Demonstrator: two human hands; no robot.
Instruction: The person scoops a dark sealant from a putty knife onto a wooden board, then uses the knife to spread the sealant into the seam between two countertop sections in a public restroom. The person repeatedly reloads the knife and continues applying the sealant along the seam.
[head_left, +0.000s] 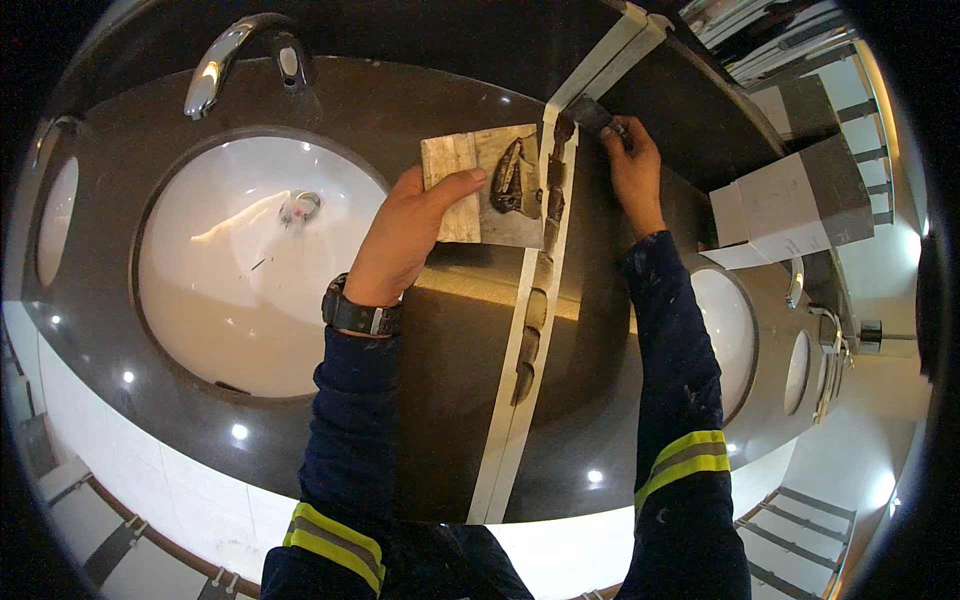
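Covering most of the view, a dark countertop (450, 390) carries a large white basin (200, 300) on the left side, and a second basin (722, 330) is partly visible to the right, beyond the right arm. Next in size are the two dark blue sleeves (350, 440) of the person, each with a yellow and grey band. Between them runs a long line of pale tape (498, 465), which goes over the counter and continues up the back panel. A white and grey box (780, 215) stands at the right, and a chrome faucet (225, 65) curves above the large basin. The left hand (408, 225), with a black watch (362, 308) on its wrist, is closed on a squarish board (450, 150), the thumb lying on top; the board is just beside the tape. The right hand (635, 175) grips a small dark tool (588, 112) near the bend of the tape; it is perhaps a flat scraper, but the fingers partly hide it. On the board sits a glossy dark lump (510, 180), and smaller dark patches (556, 175) lie along the tape.
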